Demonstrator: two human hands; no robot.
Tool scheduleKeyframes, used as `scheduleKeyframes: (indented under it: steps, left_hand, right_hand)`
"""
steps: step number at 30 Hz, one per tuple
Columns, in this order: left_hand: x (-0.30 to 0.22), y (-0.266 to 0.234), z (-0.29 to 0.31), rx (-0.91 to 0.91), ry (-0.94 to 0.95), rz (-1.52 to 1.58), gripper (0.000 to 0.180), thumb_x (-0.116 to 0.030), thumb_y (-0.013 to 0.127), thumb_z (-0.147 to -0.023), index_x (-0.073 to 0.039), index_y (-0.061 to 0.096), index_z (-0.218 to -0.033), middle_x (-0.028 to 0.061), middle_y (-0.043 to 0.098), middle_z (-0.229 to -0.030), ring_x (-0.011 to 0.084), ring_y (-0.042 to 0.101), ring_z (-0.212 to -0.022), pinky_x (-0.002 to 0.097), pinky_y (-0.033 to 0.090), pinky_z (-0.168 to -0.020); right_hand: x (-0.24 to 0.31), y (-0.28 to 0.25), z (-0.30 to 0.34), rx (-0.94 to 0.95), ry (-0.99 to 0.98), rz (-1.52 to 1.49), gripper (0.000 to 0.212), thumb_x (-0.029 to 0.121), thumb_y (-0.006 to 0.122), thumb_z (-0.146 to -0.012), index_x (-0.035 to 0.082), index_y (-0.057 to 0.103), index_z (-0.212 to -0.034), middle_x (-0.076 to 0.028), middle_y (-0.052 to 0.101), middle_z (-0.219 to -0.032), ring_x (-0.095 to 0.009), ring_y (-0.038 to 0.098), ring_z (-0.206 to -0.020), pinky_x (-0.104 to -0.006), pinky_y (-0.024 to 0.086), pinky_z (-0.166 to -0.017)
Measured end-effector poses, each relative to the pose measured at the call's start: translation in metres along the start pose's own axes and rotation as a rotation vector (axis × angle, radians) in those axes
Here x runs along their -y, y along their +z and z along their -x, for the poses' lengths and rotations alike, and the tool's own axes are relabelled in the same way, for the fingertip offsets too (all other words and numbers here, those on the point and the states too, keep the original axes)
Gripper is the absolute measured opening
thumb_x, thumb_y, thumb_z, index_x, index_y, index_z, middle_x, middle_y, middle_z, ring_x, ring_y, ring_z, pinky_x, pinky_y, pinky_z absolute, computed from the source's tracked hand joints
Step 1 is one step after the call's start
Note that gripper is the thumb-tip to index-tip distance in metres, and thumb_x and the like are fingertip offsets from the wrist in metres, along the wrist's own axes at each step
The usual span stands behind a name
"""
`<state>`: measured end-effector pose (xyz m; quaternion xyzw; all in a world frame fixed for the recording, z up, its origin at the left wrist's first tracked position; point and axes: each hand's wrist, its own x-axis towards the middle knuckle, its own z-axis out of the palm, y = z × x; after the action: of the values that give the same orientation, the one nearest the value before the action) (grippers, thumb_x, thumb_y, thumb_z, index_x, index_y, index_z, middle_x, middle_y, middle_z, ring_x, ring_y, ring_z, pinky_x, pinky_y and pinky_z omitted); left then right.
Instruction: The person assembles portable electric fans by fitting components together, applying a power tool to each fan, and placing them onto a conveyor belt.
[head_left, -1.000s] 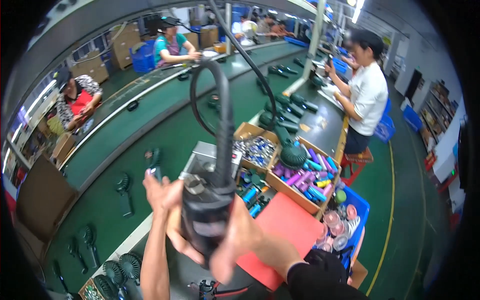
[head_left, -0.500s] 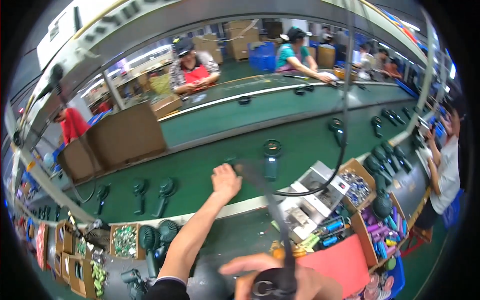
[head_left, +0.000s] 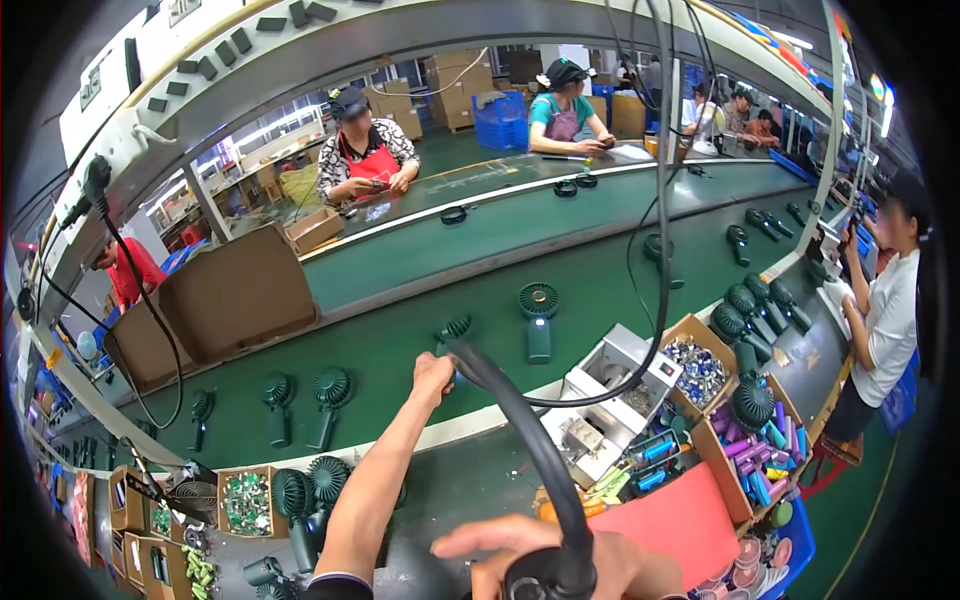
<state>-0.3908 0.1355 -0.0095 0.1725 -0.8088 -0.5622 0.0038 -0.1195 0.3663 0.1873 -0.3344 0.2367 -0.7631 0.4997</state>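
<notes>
My left hand [head_left: 433, 377] reaches across to the green belt with its fingers closed on the handle of a dark green handheld fan [head_left: 456, 328], whose round head shows beyond them. A thick black cable crosses just beside that hand and hides part of the fan. Close to me, my right hand [head_left: 620, 560] is wrapped round a black corded tool [head_left: 540, 578], seen from its round end, with one finger stretched to the left. The tool's lower part is hidden. Another handheld fan [head_left: 539, 315] lies on the belt to the right, a light glowing on its handle.
More fans [head_left: 330, 395] lie along the belt [head_left: 420, 310]. A metal fixture [head_left: 610, 400] stands by a box of small metal parts [head_left: 697, 370] and a box of coloured battery cells [head_left: 760, 450]. At left is a box of circuit boards [head_left: 247, 503]. Co-workers [head_left: 370, 160] sit across the belt.
My left hand has closed on the fan's handle, and the fan's head now shows tilted beyond it. The view has shifted slightly. My right hand still holds the corded tool.
</notes>
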Motion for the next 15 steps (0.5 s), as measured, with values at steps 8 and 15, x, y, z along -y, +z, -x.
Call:
scheduleKeyframes:
  steps: [8,15]
  left_hand:
    - [-0.028,0.006,0.143,0.229,0.234,0.883,0.031,-0.011,0.073,-0.082,-0.004,0.051,-0.102,0.0082,0.062,-0.080,0.0173,0.060,-0.063,0.0325,0.051,-0.060]
    - [0.027,0.006,0.241,0.445,-0.020,0.862,0.041,-0.002,0.064,-0.078,-0.001,0.043,-0.112,0.0161,0.060,-0.088,0.0230,0.061,-0.065,0.0354,0.052,-0.060]
  right_hand:
    - [0.015,-0.027,0.005,-0.315,-0.183,0.571,0.095,0.006,0.089,-0.063,0.004,0.032,-0.140,-0.006,0.057,-0.093,-0.011,0.055,-0.074,-0.0247,0.046,-0.062]
    - [0.037,-0.081,0.007,-0.940,-1.149,0.893,0.050,-0.006,0.080,-0.068,-0.004,0.052,-0.110,-0.010,0.065,-0.081,-0.011,0.060,-0.066,-0.0239,0.051,-0.056]
